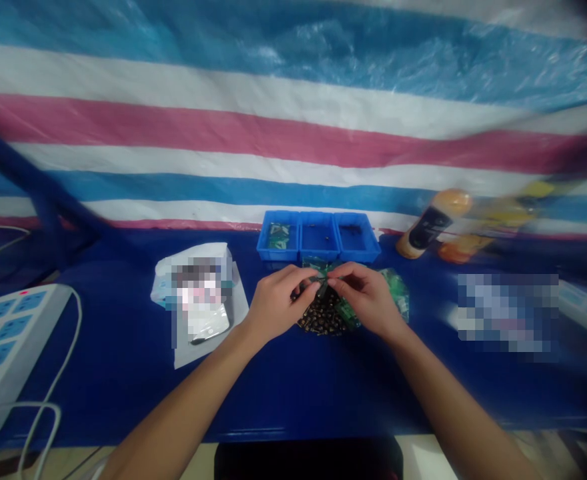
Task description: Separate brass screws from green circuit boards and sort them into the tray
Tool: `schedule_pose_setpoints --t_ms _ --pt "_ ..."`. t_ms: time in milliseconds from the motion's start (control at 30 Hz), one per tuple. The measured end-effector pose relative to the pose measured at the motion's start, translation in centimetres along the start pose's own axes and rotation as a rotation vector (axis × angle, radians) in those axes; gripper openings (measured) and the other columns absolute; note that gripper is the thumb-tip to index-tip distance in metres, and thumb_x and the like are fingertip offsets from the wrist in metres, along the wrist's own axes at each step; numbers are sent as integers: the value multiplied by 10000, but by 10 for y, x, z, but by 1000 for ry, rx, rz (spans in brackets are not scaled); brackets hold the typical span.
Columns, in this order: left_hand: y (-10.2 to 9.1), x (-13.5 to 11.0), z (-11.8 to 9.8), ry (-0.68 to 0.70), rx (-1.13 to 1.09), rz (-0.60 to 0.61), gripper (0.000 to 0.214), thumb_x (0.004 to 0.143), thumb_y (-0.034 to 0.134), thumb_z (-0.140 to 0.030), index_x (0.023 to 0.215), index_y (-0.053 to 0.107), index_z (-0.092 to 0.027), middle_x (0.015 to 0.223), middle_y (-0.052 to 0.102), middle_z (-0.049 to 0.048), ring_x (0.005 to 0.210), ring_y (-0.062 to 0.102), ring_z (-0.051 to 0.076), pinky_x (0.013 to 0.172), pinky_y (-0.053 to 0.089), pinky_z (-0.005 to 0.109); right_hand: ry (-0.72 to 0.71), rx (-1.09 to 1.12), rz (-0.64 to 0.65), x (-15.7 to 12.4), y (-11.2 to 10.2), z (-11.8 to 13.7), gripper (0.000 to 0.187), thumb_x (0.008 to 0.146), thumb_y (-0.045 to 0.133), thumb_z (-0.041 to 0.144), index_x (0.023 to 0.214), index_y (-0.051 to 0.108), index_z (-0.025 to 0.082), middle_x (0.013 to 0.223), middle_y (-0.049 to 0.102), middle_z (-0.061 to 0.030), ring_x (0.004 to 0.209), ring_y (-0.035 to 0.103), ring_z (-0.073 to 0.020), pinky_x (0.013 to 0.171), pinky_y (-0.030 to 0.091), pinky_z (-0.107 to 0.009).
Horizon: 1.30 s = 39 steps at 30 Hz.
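Head view: the fingertips [309, 280] of the left hand [276, 307] and the fingertips [336, 283] of the right hand [366, 298] nearly meet at lower centre, curled inward and pinched closed on a small green circuit board [321, 285]. Its exact outline is hidden behind the fingers. Directly beneath the hands lies a heap of small dark components [323, 315], glossy and beadlike, with more green boards [347, 312] along its right side. A clear, green-tinted plastic bag [396, 292] sits just beside the right hand.

Just above the fingers stands a blue plastic three-compartment tray [318, 237]. Its left compartment holds green pieces [278, 235], and the middle and right ones hold small dark bits [351, 229]. Left of the hands, a smartphone [209, 325] lies on crumpled white packaging [193, 273], partly covered by a blurred patch. At the upper right stands a tilted bottle with an orange cap [433, 223]. A white power strip [13, 340] and its pale cable [48, 417] lie at the lower left of the glossy blue tabletop [293, 393], below a striped plastic sheet [293, 150].
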<state>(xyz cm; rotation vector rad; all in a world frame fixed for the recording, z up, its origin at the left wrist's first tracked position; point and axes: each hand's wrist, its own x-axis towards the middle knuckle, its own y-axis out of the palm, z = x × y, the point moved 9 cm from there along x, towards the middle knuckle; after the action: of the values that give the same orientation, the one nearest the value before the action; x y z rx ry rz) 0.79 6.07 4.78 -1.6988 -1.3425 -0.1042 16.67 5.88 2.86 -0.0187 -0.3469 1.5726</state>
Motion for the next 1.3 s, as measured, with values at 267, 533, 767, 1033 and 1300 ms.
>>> schedule_pose_setpoints --t_ms 267,533,767,1033,1300 --pt "-1 3 -2 3 21 20 198 937 564 -272 1105 655 -219 842 667 19 717 614 128 666 507 260 154 116 -115 2 -16 -13 430 879 594 527 608 550 196 551 522 21 522 457 -113 533 358 -262" --pt "5 0 3 -17 45 68 186 937 543 -246 1080 662 -233 813 654 12 710 608 132 647 507 267 217 213 -396 5 -50 -34 344 799 669 534 772 631 192 643 577 11 492 451 -108 471 338 -256" --pt "7 1 3 -1 91 74 184 930 553 -238 1085 652 -240 889 675 26 825 632 170 740 528 330 198 184 -392 9 -61 -38 375 767 725 487 970 676 175 693 612 9 499 444 -89 466 337 -240" --pt "14 1 12 -50 275 135 200 905 559 -233 1075 664 -233 1001 679 45 945 606 227 810 522 388 44 -220 -219 10 -41 -17 274 861 618 426 961 701 186 793 684 -44 691 576 -178 657 438 -315" --pt "23 -2 19 -106 343 268 269 878 569 -260 1124 671 -221 1111 655 50 1044 545 258 939 465 428 -62 -1127 -63 -3 -10 -12 378 803 651 441 1130 674 252 1115 643 -99 1048 508 -325 882 307 -463"
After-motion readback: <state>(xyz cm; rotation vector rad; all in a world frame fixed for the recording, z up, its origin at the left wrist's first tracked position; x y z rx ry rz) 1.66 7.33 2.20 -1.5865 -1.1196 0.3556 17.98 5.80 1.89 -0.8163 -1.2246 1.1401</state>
